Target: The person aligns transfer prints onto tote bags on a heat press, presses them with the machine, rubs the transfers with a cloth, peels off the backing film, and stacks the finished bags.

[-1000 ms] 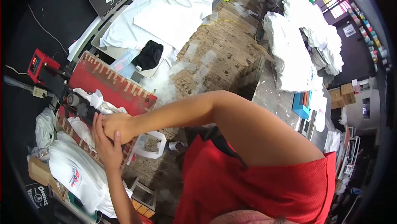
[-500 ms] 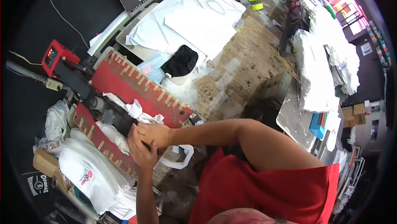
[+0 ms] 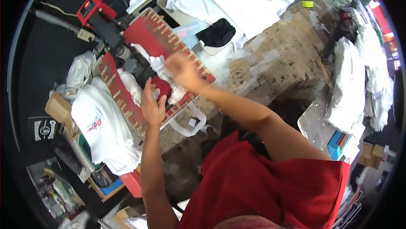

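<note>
My left hand (image 3: 153, 107) has its fingers apart at the lower end of a dark machine arm (image 3: 141, 68). It holds nothing that I can see. My right hand (image 3: 184, 72) is smeared by motion above the white cloth (image 3: 158, 63) bunched on the far side of that arm; its fingers cannot be made out. Another rolled white cloth (image 3: 130, 86) lies along the near side. All this sits over a red board (image 3: 144, 28) edged with pale strips. A red control box (image 3: 95, 10) with a lit display stands at the machine's back.
Stacked white printed fabric (image 3: 99, 121) lies at left, near a cardboard box (image 3: 60, 106). A black cloth item (image 3: 218, 32) and white sheets (image 3: 249, 3) lie behind. A white strap loop (image 3: 186, 132) hangs near the board's front. Plastic-wrapped bundles (image 3: 344, 85) stand at right.
The hands were together on the machine's front end; now they are apart, with the right lifted away and moving. The view has shifted, so the machine appears higher and farther right.
</note>
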{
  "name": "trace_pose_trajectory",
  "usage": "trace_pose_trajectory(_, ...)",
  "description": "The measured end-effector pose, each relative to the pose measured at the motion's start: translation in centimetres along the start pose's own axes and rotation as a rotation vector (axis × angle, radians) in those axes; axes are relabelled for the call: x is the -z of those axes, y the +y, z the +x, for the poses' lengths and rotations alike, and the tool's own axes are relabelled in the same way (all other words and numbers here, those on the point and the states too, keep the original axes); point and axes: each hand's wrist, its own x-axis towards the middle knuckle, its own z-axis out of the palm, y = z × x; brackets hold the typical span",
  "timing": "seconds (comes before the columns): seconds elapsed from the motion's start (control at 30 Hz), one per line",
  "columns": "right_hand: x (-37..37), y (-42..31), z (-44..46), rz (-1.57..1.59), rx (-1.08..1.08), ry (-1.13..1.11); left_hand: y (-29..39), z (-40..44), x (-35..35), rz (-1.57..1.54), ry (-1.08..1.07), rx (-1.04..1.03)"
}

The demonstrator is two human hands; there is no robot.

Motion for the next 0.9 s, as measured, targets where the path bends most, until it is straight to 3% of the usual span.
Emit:
trace_pose_trajectory(0.03, 2.4, 0.1, 1.7, -0.029, -0.253, 0.156, 0.2, 0.1, 0.0, 0.074, 0.006, -0.012)
trace_pose_trajectory(0.07, 5.2, 3.3, 3.5, -0.083, -0.35, 0.309, 0.1, 0.2, -0.2, 0.079, -0.006, 0.006)
trace_pose_trajectory(0.1, 9.1, 13.0, 4.2, -0.241, -0.218, 0.31, 0.1, 0.1, -0.1, 0.099, -0.012, 0.019)
trace_pose_trajectory(0.13, 12.6, 18.8, 4.5, -0.318, -0.52, 0.375, 0.1, 0.4, -0.3, 0.115, -0.012, 0.02)
trace_pose_trajectory(0.17, 15.8, 18.7, 5.5, -0.541, -0.901, 0.472, -0.2, 0.4, -0.5, 0.139, 0.011, 0.006)
trace_pose_trajectory(0.2, 18.9, 27.5, 4.3, -0.758, -0.94, 0.458, -0.3, 0.1, -0.4, 0.153, -0.005, 0.017)
trace_pose_trajectory(0.3, 20.9, 26.1, 5.6, -0.258, -1.172, 0.224, -0.4, 0.5, -0.8, 0.123, 0.014, -0.004)
trace_pose_trajectory(0.4, 18.8, 26.2, 6.4, -0.641, -1.084, 0.151, -0.4, 0.6, -0.9, 0.148, 0.011, -0.033)
trace_pose_trajectory(0.53, 17.0, 26.8, 6.2, -0.553, -1.147, 0.142, -0.2, 0.7, -0.9, 0.178, -0.012, -0.02)
trace_pose_trajectory(0.6, 16.0, 25.9, 6.0, -0.739, -0.838, 0.054, -0.2, 0.6, -1.0, 0.166, 0.001, -0.009)
trace_pose_trajectory(0.7, 16.3, 22.8, 5.4, -0.626, -0.633, 0.101, -0.2, 0.4, -0.9, 0.154, 0.019, -0.011)
trace_pose_trajectory(0.87, 20.2, 10.8, 3.7, -0.502, -0.569, 0.208, 0.1, 0.3, -0.8, 0.153, 0.053, -0.025)
trace_pose_trajectory(0.9, 21.2, 8.7, 3.1, -0.131, -0.628, 0.186, 0.6, 0.2, -0.9, 0.12, 0.079, 0.003)
